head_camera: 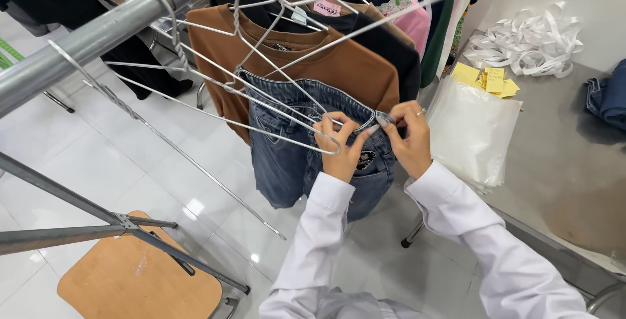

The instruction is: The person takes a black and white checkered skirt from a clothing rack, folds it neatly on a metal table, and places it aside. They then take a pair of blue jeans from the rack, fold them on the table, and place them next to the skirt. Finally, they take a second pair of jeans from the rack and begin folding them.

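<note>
A pair of blue jeans (280,156) hangs from a wire hanger (287,107) on a grey metal rail (85,39). My left hand (340,149) grips the jeans' waistband together with the hanger's lower corner. My right hand (409,138), with a ring on one finger, pinches the waistband's right end where a small clip shows. Both arms wear white sleeves. Behind the jeans hangs a brown sweater (339,65), then dark, pink and green garments.
Several bare wire hangers (163,97) hang on the rail to the left. A grey table (567,156) on the right holds clear plastic bags (469,130), yellow notes (489,79), white ribbon strips (528,42) and folded denim (610,97). A wooden chair (137,280) stands below left.
</note>
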